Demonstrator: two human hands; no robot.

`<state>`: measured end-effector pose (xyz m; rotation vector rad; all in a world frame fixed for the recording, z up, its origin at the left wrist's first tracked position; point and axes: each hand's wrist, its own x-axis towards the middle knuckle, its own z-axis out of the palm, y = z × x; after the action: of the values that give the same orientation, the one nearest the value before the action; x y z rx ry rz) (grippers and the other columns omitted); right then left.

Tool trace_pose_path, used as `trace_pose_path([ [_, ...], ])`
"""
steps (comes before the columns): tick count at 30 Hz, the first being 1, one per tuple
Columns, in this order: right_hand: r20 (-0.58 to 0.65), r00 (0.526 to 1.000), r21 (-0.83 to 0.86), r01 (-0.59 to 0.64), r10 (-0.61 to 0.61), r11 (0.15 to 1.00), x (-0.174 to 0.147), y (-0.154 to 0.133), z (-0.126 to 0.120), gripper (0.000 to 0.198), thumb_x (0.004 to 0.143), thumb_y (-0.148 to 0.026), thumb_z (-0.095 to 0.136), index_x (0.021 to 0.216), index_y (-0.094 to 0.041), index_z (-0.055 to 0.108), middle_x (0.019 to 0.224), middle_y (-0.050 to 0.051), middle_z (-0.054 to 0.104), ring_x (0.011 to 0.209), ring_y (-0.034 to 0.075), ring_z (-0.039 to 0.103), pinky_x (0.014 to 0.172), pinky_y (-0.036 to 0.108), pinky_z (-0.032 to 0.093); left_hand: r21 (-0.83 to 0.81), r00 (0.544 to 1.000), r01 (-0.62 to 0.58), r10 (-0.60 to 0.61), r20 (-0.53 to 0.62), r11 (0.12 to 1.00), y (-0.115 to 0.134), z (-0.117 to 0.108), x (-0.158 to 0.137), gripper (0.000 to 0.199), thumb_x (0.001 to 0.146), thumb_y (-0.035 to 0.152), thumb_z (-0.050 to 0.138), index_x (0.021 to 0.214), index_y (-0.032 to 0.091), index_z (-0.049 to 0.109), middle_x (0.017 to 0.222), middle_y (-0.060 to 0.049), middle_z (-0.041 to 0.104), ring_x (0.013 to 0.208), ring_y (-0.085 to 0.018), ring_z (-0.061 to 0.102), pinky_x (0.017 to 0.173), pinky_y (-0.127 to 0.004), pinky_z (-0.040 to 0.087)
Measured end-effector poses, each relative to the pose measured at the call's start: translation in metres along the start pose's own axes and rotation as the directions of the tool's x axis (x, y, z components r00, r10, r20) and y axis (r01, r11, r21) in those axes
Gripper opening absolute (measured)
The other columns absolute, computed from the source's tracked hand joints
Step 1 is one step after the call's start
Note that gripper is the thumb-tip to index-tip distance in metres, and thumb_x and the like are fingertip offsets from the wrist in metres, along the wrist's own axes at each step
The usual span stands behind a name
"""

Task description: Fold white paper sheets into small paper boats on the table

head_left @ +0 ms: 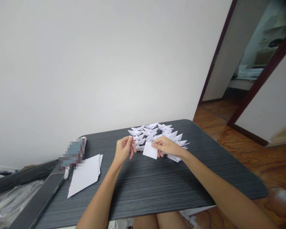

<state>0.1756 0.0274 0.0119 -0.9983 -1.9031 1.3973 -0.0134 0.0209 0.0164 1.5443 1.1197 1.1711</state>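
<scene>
A small folded white paper square (150,150) is held above the table between the thumb and fingers of my right hand (165,146). Just left of it, my left hand (125,149) hovers with loosely curled fingers, apart from the paper, and no object shows in it. Behind both hands, several folded white paper boats (151,126) stand in rows on the dark table (143,181). My right hand and forearm hide part of these rows. A stack of flat white paper sheets (84,175) lies at the table's left side.
A pixelated item (72,153) lies beyond the sheets. A long dark box-like object (41,198) with a white cable plug runs along the left edge. A white wall (109,70) rises behind the table. On the right are a doorway and a wooden floor (224,136).
</scene>
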Motion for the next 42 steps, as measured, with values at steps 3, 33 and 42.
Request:
trace_pose_path([
  [3,-0.081,0.996,-0.035,0.024,-0.027,0.999,0.0,-0.001,-0.007,0.031,0.076,-0.034,0.048,0.055,-0.012,0.05,0.042,0.0,0.053,0.032,0.005,0.042,0.034,0.015,0.029,-0.055,0.999,-0.043,0.045,0.027,0.998,0.003,-0.003,0.003,0.032,0.078,0.04,0.045,0.076,0.01,0.053,0.046,0.0,0.057,0.03,-0.008,0.049,0.029,-0.015,0.026],
  [33,-0.028,0.998,0.169,0.059,-0.055,0.984,0.002,-0.005,-0.002,0.05,0.072,-0.059,0.042,0.068,-0.011,0.05,0.048,-0.003,0.043,0.041,0.005,0.033,0.041,0.019,0.022,-0.399,0.941,-0.051,0.178,0.288,0.916,-0.011,0.021,-0.006,0.042,0.074,0.025,0.056,0.113,0.013,0.051,0.084,-0.01,0.063,0.049,-0.012,0.058,0.043,-0.023,0.043],
  [42,0.005,0.997,0.041,0.073,-0.073,0.997,0.002,0.002,0.0,0.042,0.077,-0.051,0.041,0.06,-0.013,0.044,0.049,-0.005,0.036,0.042,0.005,0.033,0.041,0.018,0.025,-0.151,0.974,-0.151,0.174,0.147,0.977,-0.003,0.019,-0.009,0.019,0.067,0.023,0.061,0.083,0.012,0.064,0.074,-0.004,0.064,0.049,-0.008,0.054,0.048,-0.02,0.043],
])
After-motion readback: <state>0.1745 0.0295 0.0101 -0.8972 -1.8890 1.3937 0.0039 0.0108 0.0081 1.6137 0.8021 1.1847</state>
